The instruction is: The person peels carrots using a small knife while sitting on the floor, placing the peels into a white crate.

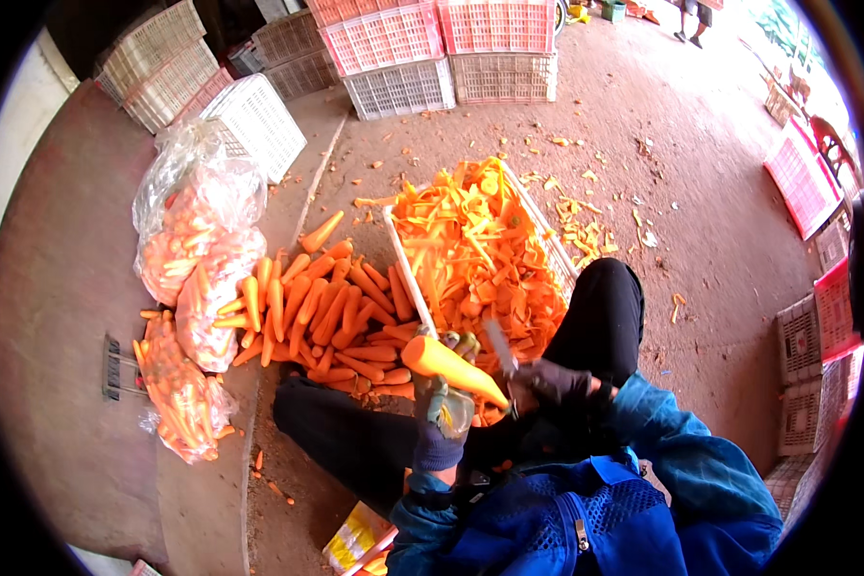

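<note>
My left hand (443, 403), in a work glove, holds a large carrot (453, 367) whose thin end points down to the right. Beside that end my right hand (547, 381), in a dark glove, grips a tool with a blurred, blade-like metal part (500, 345); its exact kind I cannot tell. Just beyond both hands stands a light plastic crate (410, 266) heaped with orange carrot peelings (475, 252). A pile of whole carrots (331, 309) lies on the ground to the crate's left. The fingers of my left hand are partly hidden by the carrot.
Clear plastic bags of carrots (201, 266) lie at the left, near a white crate (255, 122). Stacked plastic crates (396, 86) stand at the back, more crates (799, 353) at the right. Scraps (583, 230) litter the ground. A person (695, 21) is far off at the top right.
</note>
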A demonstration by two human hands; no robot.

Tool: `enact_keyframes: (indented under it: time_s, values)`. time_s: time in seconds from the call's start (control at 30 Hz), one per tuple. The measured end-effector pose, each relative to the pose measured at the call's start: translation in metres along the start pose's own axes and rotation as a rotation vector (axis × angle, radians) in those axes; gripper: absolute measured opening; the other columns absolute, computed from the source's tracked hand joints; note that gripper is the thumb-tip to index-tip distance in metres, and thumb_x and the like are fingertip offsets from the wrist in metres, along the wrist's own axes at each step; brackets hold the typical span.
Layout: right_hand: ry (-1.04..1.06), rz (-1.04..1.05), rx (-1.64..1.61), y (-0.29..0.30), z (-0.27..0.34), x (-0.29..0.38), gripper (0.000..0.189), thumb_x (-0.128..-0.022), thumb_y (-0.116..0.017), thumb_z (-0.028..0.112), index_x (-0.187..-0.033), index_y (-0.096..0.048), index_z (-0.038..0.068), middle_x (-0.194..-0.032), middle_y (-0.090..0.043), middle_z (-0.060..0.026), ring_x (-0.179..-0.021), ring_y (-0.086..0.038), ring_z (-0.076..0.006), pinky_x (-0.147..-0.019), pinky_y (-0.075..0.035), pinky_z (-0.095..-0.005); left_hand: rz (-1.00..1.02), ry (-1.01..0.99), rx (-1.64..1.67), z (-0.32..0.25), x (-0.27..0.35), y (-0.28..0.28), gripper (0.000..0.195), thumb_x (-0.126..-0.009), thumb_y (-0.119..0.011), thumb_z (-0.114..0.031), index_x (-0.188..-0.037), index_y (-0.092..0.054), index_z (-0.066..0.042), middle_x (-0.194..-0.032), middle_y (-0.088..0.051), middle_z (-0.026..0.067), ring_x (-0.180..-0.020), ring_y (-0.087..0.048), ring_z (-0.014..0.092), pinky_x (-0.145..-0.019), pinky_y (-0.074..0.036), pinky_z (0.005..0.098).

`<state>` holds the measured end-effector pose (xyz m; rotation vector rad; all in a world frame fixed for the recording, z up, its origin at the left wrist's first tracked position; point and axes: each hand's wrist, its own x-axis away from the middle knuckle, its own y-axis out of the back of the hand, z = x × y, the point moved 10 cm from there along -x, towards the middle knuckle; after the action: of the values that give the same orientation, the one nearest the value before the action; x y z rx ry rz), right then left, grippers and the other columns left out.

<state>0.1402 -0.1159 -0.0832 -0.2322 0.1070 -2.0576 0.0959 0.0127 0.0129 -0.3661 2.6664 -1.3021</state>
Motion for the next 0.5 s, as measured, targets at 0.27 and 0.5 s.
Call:
enact_keyframes:
  time_s: [0.27,0.5]
  values:
    - [0.028,-0.474,-0.758,0.031,0.022,-0.007,0.036,-0.096,-0.054,0.030,-0.119,-0.054,0.002,-0.085,-0.065,-0.0067,-0.064,-0.060,-0.0145,-0.056,-0.052,-0.0288,0.138,0.064,-0.130,-0.022,0.010,-0.039,0.081,-0.086,-0.066,-0.034,-0.147,-0.022,-0.004,-0.146,-0.034,0.0207,-0.133,-0.039,0.032,-0.105,-0.039,0.0453]
    - [0.110,-0.379,-0.314,0.053,0.074,-0.011,0.035,-0.098,-0.052,0.023,-0.126,-0.057,0.003,-0.077,-0.060,0.0004,-0.064,-0.056,-0.0083,-0.057,-0.047,-0.0235,0.188,0.566,-0.021,0.035,0.040,-0.012,0.074,-0.083,-0.069,-0.035,-0.138,-0.036,0.003,-0.129,-0.051,0.0193,-0.110,-0.057,0.025,-0.088,-0.051,0.0377]
